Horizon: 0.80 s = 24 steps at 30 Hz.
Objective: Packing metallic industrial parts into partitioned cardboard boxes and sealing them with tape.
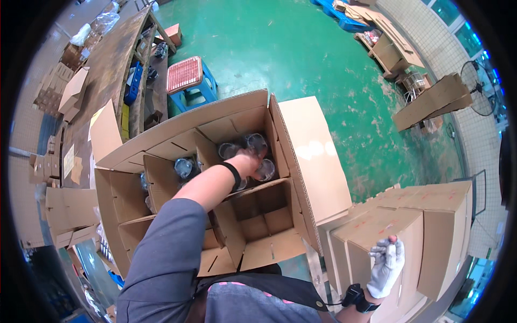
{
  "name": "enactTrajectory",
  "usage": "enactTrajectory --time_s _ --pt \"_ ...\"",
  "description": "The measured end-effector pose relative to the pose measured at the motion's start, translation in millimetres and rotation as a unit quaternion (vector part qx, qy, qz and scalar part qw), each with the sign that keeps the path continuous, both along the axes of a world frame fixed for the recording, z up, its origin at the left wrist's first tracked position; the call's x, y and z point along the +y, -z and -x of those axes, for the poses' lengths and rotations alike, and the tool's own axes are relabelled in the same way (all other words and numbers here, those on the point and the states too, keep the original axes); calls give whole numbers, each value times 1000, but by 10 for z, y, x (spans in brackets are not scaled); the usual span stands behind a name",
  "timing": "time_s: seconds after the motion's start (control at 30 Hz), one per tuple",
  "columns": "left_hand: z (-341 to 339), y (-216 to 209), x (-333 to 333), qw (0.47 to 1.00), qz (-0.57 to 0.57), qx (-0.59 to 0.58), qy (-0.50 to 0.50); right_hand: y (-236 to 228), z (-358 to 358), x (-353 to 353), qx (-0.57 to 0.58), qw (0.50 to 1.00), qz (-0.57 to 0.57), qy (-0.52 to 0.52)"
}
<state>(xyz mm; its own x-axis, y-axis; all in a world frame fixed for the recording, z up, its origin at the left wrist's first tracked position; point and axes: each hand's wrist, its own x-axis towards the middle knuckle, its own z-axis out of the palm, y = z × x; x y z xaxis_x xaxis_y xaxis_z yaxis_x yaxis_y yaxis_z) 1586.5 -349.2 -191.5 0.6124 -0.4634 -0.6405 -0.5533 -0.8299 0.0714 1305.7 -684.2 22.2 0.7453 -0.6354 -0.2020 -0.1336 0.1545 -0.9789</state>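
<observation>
My left hand (249, 162), bare, with a black band at the wrist, reaches down into the far right compartment of a large divided cardboard box (186, 132). Around it stand several clear round jars or cups, among them one beyond the fingers (257, 142) and one to their right (265, 170). The fingers are partly hidden and blurred, so their grip does not show. At lower right my right hand (388, 266), in a white glove with a bare fingertip, is raised, fingers loosely bent and apart, with nothing seen in it. It is over closed cartons (377, 226).
A clear wrapped item (183, 167) sits in another compartment. The box's right flap (312, 156) folds outward. Beyond the box are a blue stool with a red top (184, 74) and a long workbench (110, 59). A floor fan (479, 89) stands at far right.
</observation>
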Motion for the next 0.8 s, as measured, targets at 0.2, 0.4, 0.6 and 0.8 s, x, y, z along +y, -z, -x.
enactTrajectory --time_s 0.2,0.4,0.6,0.8 --pt "434 -2277 1238 923 329 -106 -170 -317 -232 922 -100 943 -83 -306" --pt "3227 -3685 2734 678 588 -183 -402 -86 -199 2108 -39 785 -169 -594" --pt "6313 -2058 2993 536 344 -154 -755 -381 380 3643 161 579 -163 -783" --pt "8371 -1437 3107 222 -16 -397 -890 -247 1518 5524 144 328 -31 -933"
